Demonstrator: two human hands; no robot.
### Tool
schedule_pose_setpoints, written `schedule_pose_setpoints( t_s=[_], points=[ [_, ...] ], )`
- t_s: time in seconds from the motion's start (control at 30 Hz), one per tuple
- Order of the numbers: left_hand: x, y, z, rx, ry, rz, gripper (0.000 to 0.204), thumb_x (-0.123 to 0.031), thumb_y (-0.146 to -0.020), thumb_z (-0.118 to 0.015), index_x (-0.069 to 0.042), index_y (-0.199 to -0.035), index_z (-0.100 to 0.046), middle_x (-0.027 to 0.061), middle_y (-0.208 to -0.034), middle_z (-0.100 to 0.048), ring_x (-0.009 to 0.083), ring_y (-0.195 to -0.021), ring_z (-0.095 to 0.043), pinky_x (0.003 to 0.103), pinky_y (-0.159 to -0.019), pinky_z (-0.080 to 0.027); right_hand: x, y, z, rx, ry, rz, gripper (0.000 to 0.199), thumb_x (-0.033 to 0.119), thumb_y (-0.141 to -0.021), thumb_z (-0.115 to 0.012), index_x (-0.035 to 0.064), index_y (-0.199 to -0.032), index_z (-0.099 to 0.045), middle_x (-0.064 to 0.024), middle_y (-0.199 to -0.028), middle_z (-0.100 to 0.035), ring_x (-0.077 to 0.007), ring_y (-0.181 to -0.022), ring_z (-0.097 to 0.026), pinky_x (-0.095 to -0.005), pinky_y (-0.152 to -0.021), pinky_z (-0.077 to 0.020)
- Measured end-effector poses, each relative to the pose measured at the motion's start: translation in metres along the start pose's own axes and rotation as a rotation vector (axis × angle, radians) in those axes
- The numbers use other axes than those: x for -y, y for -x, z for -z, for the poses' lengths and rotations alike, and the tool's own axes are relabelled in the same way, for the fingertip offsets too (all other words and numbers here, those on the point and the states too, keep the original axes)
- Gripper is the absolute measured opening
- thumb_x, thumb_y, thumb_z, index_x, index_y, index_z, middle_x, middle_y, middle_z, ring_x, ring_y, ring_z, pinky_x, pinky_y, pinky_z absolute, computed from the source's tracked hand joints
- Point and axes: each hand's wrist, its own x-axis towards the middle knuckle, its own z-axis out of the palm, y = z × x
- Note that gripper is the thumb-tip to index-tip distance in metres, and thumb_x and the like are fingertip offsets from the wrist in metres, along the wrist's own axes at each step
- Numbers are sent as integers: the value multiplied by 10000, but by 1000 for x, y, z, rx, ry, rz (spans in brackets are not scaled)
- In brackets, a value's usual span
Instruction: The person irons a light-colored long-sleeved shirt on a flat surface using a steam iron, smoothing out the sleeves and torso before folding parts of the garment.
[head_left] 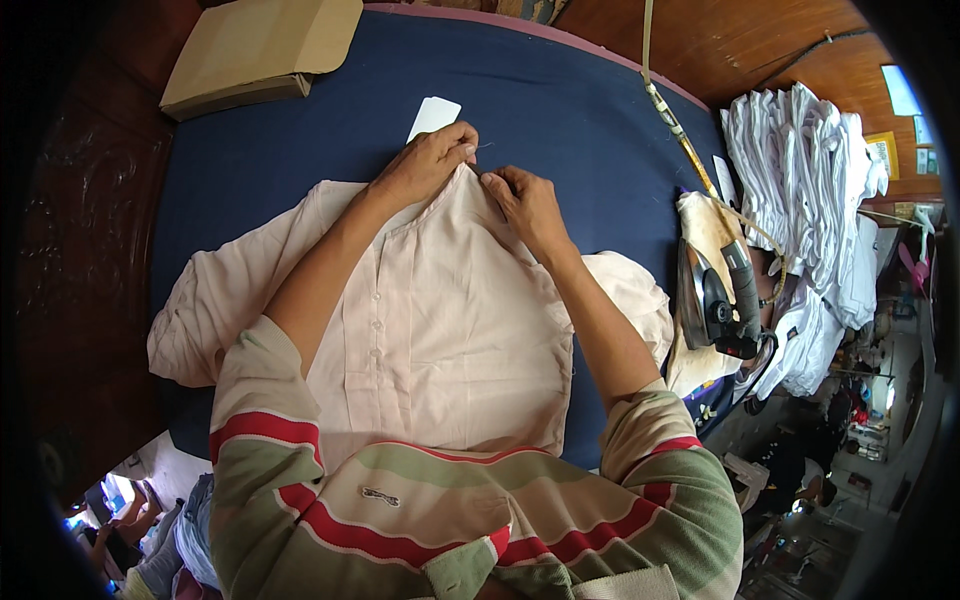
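Both my left hand (428,160) and right hand (520,195) pinched on shirt (450,320) collar; iron (722,305) nearby could snag the sleeve.

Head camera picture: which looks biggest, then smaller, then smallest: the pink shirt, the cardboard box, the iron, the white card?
1. Pale pink shirt
2. Cardboard box
3. Iron, though it looks close in size to the box
4. White card, partly hidden by the left hand

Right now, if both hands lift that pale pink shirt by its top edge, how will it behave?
The pale pink shirt probably hangs floppy: its sleeves already lie rumpled. It looks light, since fingers pinch it easily. It may drag on the blue pad.
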Motion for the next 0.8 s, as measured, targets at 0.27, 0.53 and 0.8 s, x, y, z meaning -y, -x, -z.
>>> schedule_pose_setpoints(
  t_s=[0.27, 0.53, 0.8],
  points=[
    [-3, 0, -1, 5, 44, 16, 160, -167, -940, -444, -18, -900, -487, 55, -786, -574, 133, -795, -565, 286, -751, -446, -1, -2, 2, -17, 7, 16, 336, 329, -879, -561, 13, -927, -664, -145, -704, -636, -243, -602, -575, -347, -609, -442],
    [-4, 3, -1, -129, -123, 79, 215, -116, -928, -443, -56, -1129, -489, 109, -1028, -616, 242, -963, -606, 319, -849, -455, -27, -13, 4, -165, 55, 47, 364, 350, -879, -539, 18, -983, -645, -191, -892, -652, -337, -842, -622, -383, -745, -470],
    [32, 77, 44, -203, -850, 144, 470, -184, -897, -521, -181, -1353, -408, 85, -1334, -481, 259, -1201, -483, 417, -1008, -339, -123, -39, 86, -454, 700, 240, 583, 313, -779, -634, 92, -1286, -450, -144, -1314, -450, -331, -1170, -456, -444, -944, -393]
  ],
)
